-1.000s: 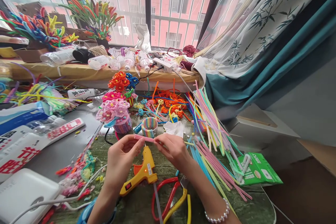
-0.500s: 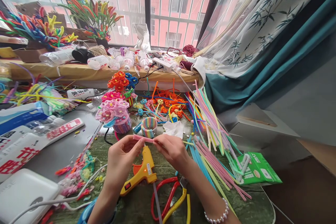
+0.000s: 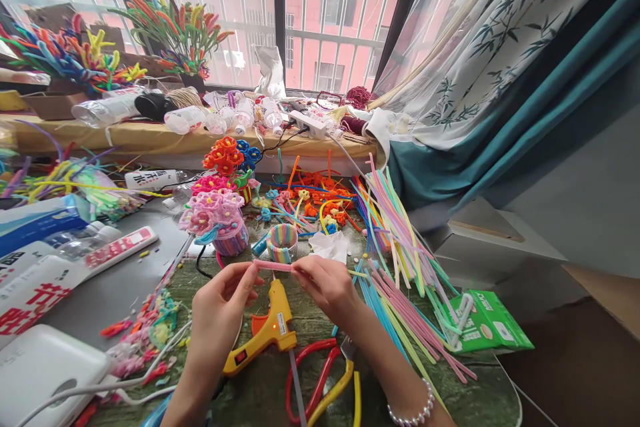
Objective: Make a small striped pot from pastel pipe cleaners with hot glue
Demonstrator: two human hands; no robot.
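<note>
Left hand (image 3: 220, 310) and right hand (image 3: 330, 287) were bare. Right wrist (image 3: 406, 392): bracelet (image 3: 411, 421), round pearly beads. Left forearm (image 3: 189, 377): blue sleeve edge (image 3: 159, 411) showed.

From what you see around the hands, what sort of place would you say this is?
Probably a home craft corner by a window: a yellow glue gun on the table, bundles of fuzzy sticks, and a pot of pink handmade flowers.

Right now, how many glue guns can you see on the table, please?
1. The yellow glue gun lies between the left hand and the right forearm, below the pink piece. Others may be hidden under the clutter.
</note>
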